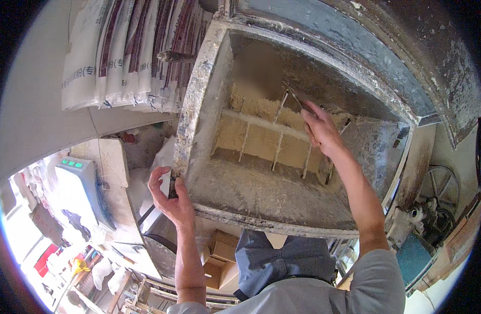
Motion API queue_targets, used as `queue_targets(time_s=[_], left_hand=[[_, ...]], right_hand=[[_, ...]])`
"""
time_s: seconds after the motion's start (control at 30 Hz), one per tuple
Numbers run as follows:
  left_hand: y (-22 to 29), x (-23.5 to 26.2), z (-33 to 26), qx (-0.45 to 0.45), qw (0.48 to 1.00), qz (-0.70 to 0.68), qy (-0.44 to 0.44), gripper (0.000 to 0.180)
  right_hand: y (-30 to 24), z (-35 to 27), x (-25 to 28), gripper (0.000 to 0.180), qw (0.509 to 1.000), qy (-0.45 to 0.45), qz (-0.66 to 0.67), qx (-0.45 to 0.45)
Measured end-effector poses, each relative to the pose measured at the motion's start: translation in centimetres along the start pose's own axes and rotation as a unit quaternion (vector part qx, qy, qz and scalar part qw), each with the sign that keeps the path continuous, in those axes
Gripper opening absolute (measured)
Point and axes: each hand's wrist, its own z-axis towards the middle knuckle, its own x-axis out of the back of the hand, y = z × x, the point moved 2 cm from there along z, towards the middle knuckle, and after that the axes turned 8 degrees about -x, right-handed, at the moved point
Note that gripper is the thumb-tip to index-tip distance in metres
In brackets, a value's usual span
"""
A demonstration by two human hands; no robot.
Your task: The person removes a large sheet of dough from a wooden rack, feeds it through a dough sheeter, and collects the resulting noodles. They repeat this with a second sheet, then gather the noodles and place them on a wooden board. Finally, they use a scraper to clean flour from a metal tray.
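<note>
A large worn hopper (274, 201) with sloping, dusty walls fills the middle. Tan powdery or granular material (259, 138) lies in its bottom, crossed by several thin bars (278, 149). My right hand (322, 128) reaches inside over the bars, closed around a thin dark stick-like tool (294, 96); its exact kind is too small to tell. The tool's tip points up and left toward the far wall. At the near left corner, my left hand (172, 201) curls its fingers and thumb around the hopper's rim. A blurred patch hides part of the far left inside.
A stack of white and maroon woven sacks (136, 57) rises at the far left. Beside it, nearer, stands a pale device with green lights (75, 163). Cardboard boxes (222, 256) lie below the hopper. Machinery with a spoked wheel (442, 186) stands at right.
</note>
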Motion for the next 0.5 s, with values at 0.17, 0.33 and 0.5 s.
queue_targets(time_s=[0.17, 0.33, 0.5], left_hand=[[0.0, 0.1, 0.1, -0.007, 1.000, 0.010, -0.005, 0.043], [-1.0, -0.1, -0.7, -0.001, 0.999, -0.021, 0.024, 0.046], [-1.5, -0.4, -1.1, 0.010, 0.998, -0.045, 0.038, 0.048]], right_hand=[[-4.9, 10.6, -5.2, 0.053, 0.993, -0.034, -0.080, 0.081], [0.6, 25.2, -13.1, 0.043, 0.988, 0.018, -0.124, 0.087], [4.5, 30.7, -13.6, 0.022, 0.999, -0.029, -0.019, 0.001]])
